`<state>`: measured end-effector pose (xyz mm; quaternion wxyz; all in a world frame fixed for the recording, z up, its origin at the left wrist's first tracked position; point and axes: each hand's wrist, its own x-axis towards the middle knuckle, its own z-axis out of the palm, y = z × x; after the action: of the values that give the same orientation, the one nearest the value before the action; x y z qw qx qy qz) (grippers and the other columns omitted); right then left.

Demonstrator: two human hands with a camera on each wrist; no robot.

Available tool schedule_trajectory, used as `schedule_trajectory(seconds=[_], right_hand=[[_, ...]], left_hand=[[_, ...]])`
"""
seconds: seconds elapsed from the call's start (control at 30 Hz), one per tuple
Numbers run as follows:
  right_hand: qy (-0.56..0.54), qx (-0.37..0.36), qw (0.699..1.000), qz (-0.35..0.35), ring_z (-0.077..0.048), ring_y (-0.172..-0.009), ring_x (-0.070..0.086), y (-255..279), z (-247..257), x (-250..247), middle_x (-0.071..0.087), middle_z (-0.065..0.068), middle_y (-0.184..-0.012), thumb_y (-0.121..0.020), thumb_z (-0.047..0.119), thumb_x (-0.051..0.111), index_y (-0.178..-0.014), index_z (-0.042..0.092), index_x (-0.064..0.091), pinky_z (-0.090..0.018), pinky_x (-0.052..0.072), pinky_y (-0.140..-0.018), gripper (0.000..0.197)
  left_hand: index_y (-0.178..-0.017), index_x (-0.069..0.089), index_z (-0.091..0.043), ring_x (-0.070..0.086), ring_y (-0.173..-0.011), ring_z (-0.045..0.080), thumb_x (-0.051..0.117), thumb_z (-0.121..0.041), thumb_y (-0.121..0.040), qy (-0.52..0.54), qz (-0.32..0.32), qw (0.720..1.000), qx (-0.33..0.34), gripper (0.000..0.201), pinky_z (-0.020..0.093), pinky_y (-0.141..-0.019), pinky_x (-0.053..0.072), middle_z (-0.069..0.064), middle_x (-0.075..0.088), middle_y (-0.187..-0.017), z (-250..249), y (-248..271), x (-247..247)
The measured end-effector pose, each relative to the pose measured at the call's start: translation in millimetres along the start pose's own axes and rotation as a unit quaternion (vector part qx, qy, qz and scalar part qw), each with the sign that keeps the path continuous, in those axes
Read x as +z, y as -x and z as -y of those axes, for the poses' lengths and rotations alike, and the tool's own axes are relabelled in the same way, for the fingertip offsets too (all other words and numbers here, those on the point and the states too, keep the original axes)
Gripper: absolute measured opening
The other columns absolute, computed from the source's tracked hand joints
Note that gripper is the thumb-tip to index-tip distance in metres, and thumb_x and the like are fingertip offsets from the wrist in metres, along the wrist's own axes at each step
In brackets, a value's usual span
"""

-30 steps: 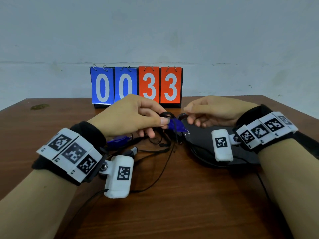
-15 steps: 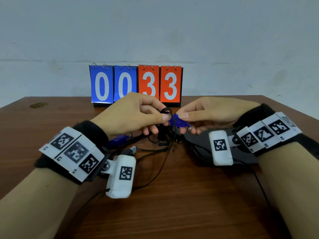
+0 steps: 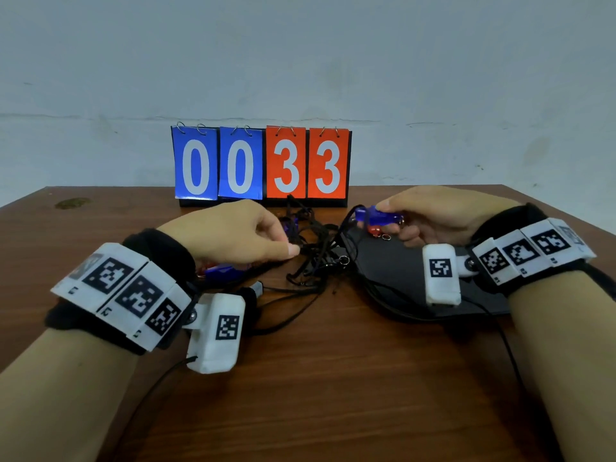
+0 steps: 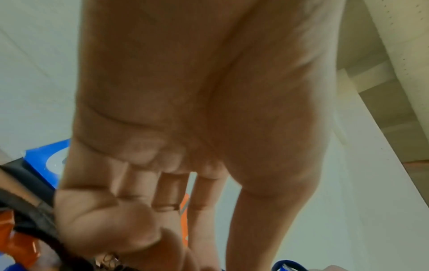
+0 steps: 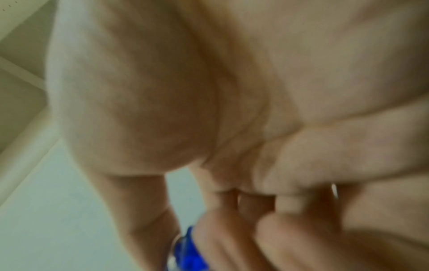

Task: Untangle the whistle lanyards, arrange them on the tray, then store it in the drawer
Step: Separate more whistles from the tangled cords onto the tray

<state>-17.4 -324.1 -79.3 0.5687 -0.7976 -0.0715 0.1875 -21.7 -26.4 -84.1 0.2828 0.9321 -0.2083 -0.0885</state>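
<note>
Two hands above table: right hand pinching blue whistle over black tray's left edge; left hand pinching tangled black lanyards beside tray; near table bare.

Bare table between forearms; tangled cords and scoreboard block ahead.

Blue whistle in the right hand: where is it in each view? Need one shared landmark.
Head: blue whistle right of centre, pinched by the right hand above the black tray.
Left wrist: a blue edge at the bottom, unclear if it is this whistle.
Right wrist: bottom centre, below the thumb.
Landmark: the right hand itself.
</note>
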Motion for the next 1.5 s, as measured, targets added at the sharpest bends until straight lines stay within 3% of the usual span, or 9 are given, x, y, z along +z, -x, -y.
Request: schedule_trajectory(seconds=[0.17,0.33,0.53,0.77,0.93,1.2,1.37,1.43,1.5], right_hand=[[-0.055,0.025,0.996,-0.069,-0.006,-0.046,0.027,-1.9,-6.6,-10.1,0.037,0.004,-0.063,-0.099,0.027,0.052,-0.091,0.015,0.061,-0.017,0.024,-0.043,0.017],[-0.039,0.082,0.993,-0.074,-0.006,-0.043,0.019,-4.8,-11.1,-12.3,0.025,0.007,-0.054,-0.099,0.023,0.049,-0.115,0.004,0.072,-0.017,0.02,-0.038,0.034],[0.004,0.068,0.993,-0.096,-0.006,-0.044,0.018,-2.8,-8.6,-12.5,0.024,0.006,-0.053,-0.1,0.024,0.046,-0.106,0.009,0.077,-0.018,0.018,-0.039,0.034],[-0.022,0.051,0.971,-0.232,-0.006,-0.043,0.027,-10.4,-14.2,-24.1,0.042,0.005,-0.055,-0.097,0.028,0.053,-0.112,0.016,0.065,-0.019,0.025,-0.045,0.023],[-0.011,0.075,0.961,-0.264,-0.007,-0.054,0.048,-10.3,-27.8,-38.5,0.072,0.001,-0.078,-0.099,0.027,0.056,-0.105,0.011,0.062,-0.017,0.04,-0.045,0.018],[-0.019,0.098,0.961,-0.256,-0.006,-0.059,0.056,-22.3,-48.8,-50.9,0.073,-0.003,-0.096,-0.097,0.027,0.064,-0.111,0.012,0.066,-0.016,0.044,-0.046,0.02],[0.042,0.102,0.957,-0.267,-0.019,-0.077,0.056,-28.1,-61.3,-57.1,0.072,-0.019,-0.116,-0.087,0.036,0.075,-0.098,0.011,0.076,-0.026,0.042,-0.06,0.028],[0.071,0.111,0.955,-0.266,-0.024,-0.082,0.056,-30.5,-63.2,-58.6,0.074,-0.018,-0.112,-0.08,0.044,0.079,-0.087,0.013,0.08,-0.032,0.042,-0.065,0.032],[0.103,0.119,0.951,-0.265,-0.022,-0.071,0.057,-30.1,-60.4,-55.0,0.078,-0.013,-0.092,-0.081,0.046,0.078,-0.087,0.011,0.079,-0.031,0.041,-0.061,0.035]], left_hand=[[-0.091,0.073,-0.028,0.061,-0.064,0.01,0.076,-0.053,-0.084,-0.063,0.057,0.995,-0.056,0.026,0.022,-0.062,0.051,-0.003,0.07,-0.081,6.1,2.1,-5.5],[-0.094,0.075,-0.032,0.073,-0.091,0.017,0.086,-0.05,-0.075,-0.076,0.116,0.986,-0.096,0.028,0.025,-0.072,0.062,0.003,0.078,-0.098,9.5,3.9,-3.5],[-0.1,0.074,-0.03,0.074,-0.09,0.02,0.088,-0.036,-0.077,-0.082,0.151,0.979,-0.108,0.028,0.028,-0.074,0.062,-0.001,0.073,-0.104,6.7,6.5,-4.2],[-0.103,0.073,-0.028,0.07,-0.08,0.013,0.082,-0.029,-0.085,-0.076,0.153,0.981,-0.091,0.021,0.023,-0.068,0.057,0.0,0.076,-0.1,3.6,7.4,-3.7],[-0.102,0.072,-0.031,0.07,-0.079,0.013,0.08,-0.032,-0.087,-0.079,0.151,0.982,-0.082,0.017,0.023,-0.07,0.06,0.003,0.077,-0.104,3.2,6.4,-3.9],[-0.101,0.071,-0.037,0.072,-0.084,0.016,0.072,-0.039,-0.092,-0.082,0.094,0.991,-0.043,0.009,0.024,-0.07,0.056,-0.01,0.073,-0.097,1.5,4.4,-4.0],[-0.103,0.072,-0.037,0.073,-0.094,0.004,0.069,-0.036,-0.095,-0.013,0.082,0.996,0.042,0.009,0.034,-0.102,0.052,-0.017,0.079,-0.093,-0.6,5.9,-4.9],[-0.106,0.073,-0.036,0.073,-0.094,0.01,0.068,-0.037,-0.095,0.033,0.083,0.993,0.075,0.012,0.033,-0.095,0.056,-0.012,0.079,-0.098,-2.4,6.4,-3.0],[-0.109,0.075,-0.034,0.073,-0.09,0.015,0.069,-0.036,-0.095,0.102,0.076,0.987,0.096,0.015,0.027,-0.075,0.058,-0.007,0.079,-0.103,-4.5,6.3,1.0]])
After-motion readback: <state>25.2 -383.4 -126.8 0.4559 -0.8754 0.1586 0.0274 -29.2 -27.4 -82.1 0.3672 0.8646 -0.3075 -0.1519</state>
